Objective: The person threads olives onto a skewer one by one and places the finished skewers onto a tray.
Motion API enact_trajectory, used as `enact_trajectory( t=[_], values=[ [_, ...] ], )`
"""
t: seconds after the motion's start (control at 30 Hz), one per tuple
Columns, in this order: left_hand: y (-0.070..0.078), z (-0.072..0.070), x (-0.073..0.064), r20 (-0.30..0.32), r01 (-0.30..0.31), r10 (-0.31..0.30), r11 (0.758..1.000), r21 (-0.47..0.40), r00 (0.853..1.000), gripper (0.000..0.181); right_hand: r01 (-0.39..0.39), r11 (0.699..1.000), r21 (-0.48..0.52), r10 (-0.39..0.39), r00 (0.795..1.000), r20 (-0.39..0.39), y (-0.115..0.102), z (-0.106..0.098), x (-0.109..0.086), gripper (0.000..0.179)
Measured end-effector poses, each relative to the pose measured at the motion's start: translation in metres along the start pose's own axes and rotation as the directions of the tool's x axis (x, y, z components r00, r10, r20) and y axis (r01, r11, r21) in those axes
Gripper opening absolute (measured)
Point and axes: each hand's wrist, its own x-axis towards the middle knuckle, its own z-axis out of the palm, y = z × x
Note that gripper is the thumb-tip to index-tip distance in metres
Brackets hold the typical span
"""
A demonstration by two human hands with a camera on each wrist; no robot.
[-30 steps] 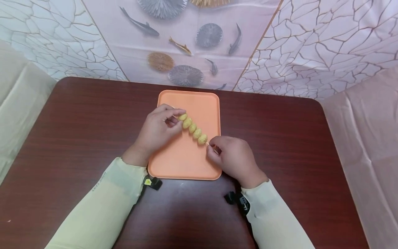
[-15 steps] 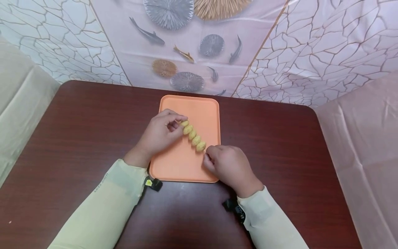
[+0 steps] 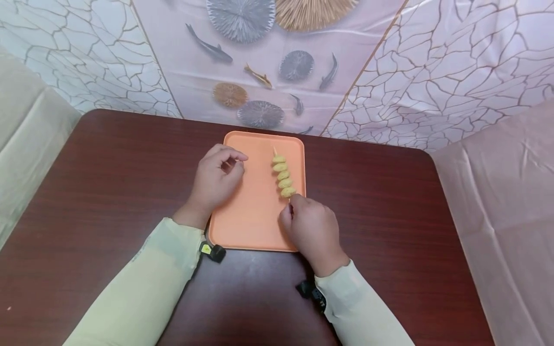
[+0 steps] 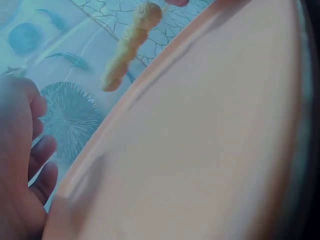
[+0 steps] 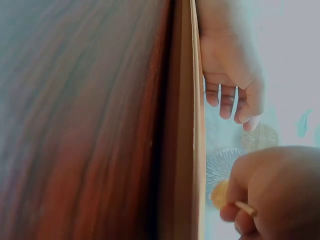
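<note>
My right hand (image 3: pixel 313 229) pinches the near end of a wooden skewer that carries several yellow, egg-shaped pieces (image 3: pixel 283 177). The skewer points away from me, its bare tip showing beyond the farthest piece, over the right half of an orange tray (image 3: pixel 255 216). In the right wrist view the stick's butt end pokes out of the curled right fingers (image 5: pixel 280 185). My left hand (image 3: pixel 216 180) holds nothing; it hovers over the tray's left edge with fingers loosely bent, apart from the skewer. The left wrist view shows the yellow row (image 4: pixel 131 47) raised above the tray's rim.
The tray lies on a dark reddish-brown table (image 3: pixel 381 202) near its back edge. Behind stands a printed cloth backdrop (image 3: pixel 268 67) with fish and round patterns. Pale cloth (image 3: pixel 502 192) hangs on the right side, and another on the left.
My left hand has let go of the skewer's far end and drawn back left. The right hand has swung the skewer from a slant to nearly straight ahead.
</note>
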Motion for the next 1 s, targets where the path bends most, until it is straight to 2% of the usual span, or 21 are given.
enact_trajectory(
  t=[0.17,0.37,0.7,1.0],
  values=[
    [-0.004,0.001,0.003,-0.018,0.034,-0.034,0.999,-0.010,0.999,0.014,-0.109,0.993,-0.036,0.110,0.993,0.030,-0.005,0.005,0.006,0.031],
    [-0.007,0.001,0.004,-0.028,0.093,-0.093,0.995,-0.029,0.995,0.014,-0.193,0.979,-0.062,0.196,0.979,0.050,-0.008,0.011,0.015,0.026],
    [-0.007,0.000,0.002,-0.021,0.116,-0.117,0.992,-0.038,0.993,0.012,-0.272,0.958,-0.092,0.282,0.952,0.123,-0.008,0.021,0.024,0.018],
    [-0.008,0.000,0.003,-0.003,0.119,-0.119,0.992,-0.033,0.993,0.011,-0.316,0.945,-0.085,0.327,0.926,0.187,-0.008,0.016,0.029,0.019]
  ],
)
